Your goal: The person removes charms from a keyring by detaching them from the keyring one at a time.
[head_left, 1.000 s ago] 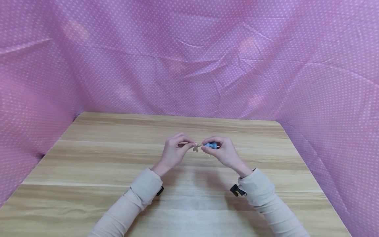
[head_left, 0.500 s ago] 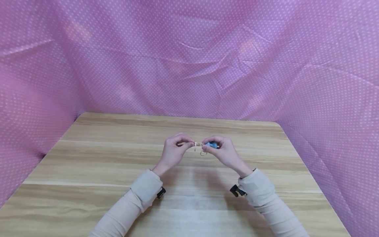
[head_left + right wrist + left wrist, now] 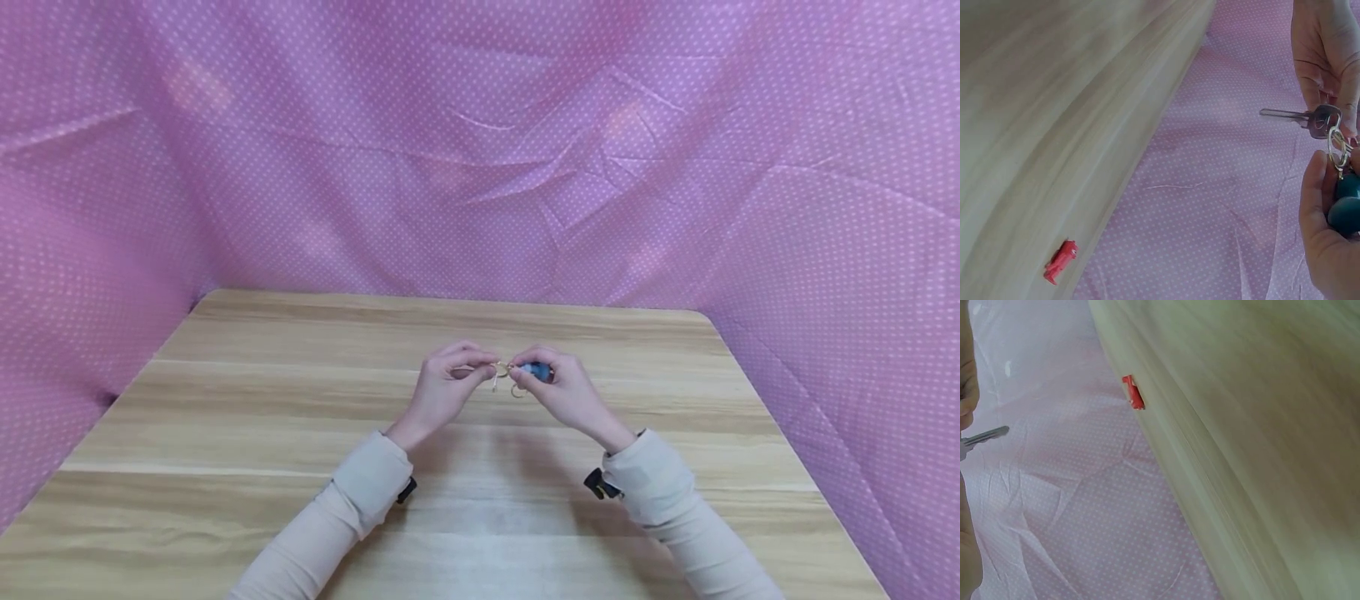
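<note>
Just below the middle of the head view, the left hand (image 3: 439, 392) and the right hand (image 3: 567, 392) face each other above the bench (image 3: 225, 433); the left hand pinches a gold key ring (image 3: 1330, 148) between thumb and fingers, though its exact contact is hidden; the right hand curls around a blue charm (image 3: 1345, 214), mostly covered by the fingers in the head view and cut off at the right edge of the right wrist view; a key (image 3: 1318, 122) hangs on the ring, its blade pointing left at right of that view, while in the head view it is barely a sliver; the left wrist view crops its head; a small red thing (image 3: 1060, 261), blurred, shows at lower left of the right wrist view.
</note>
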The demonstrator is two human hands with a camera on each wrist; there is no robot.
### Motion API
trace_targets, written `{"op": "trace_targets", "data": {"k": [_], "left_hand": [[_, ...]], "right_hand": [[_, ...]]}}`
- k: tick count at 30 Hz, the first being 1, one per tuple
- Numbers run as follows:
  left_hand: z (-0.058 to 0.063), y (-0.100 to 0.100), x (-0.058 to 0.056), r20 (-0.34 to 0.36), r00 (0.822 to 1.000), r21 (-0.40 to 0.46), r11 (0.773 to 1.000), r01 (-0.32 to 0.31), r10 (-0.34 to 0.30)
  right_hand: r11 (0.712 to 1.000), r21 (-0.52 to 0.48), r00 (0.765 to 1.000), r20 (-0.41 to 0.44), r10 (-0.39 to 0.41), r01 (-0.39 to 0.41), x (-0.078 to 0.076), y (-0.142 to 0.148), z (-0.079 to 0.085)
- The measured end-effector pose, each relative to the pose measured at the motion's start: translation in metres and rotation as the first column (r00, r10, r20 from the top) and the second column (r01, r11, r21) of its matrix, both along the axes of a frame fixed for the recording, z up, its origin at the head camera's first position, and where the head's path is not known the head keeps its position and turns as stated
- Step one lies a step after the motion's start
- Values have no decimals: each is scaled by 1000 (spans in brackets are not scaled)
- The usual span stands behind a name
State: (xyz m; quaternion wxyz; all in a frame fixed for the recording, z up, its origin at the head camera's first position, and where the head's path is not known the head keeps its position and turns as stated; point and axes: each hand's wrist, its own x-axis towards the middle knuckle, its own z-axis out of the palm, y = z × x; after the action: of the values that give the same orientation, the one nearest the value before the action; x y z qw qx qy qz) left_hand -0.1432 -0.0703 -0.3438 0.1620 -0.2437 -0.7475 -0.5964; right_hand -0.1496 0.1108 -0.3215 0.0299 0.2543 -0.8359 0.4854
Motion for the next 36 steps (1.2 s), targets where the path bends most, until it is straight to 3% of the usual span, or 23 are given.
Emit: {"op": "trace_targets", "data": {"k": [4,9,11,15,21,28,36], "left_hand": [[-1,1,-2,-37,999,-32,999,0,-1],[-20,0,-17,-144,989,-101,994,-28,13],[-27,-2,-23,-212,977,-136,989,-60,30],[-28,-2,-24,-295,954,-169,980,-103,49],[-27,-2,-25,-329,943,-162,980,-114,55],[-27,-3,-25,-410,911,-151,981,-124,52],[-28,-2,-22,-357,932,-60,994,-91,63]], "right_hand": [[999,32,999,-48,-9,10,0,-1,3],[998,58,994,-107,19,-13,-16,4,-17],[997,71,994,-102,37,-29,-22,7,-25],[995,86,998,-21,53,-51,-22,9,-24],[1000,7,993,112,27,-28,-22,4,-23],[999,-5,998,53,-44,45,-23,2,-28],[999,-45,998,57,-8,11,-20,2,-29]]}}
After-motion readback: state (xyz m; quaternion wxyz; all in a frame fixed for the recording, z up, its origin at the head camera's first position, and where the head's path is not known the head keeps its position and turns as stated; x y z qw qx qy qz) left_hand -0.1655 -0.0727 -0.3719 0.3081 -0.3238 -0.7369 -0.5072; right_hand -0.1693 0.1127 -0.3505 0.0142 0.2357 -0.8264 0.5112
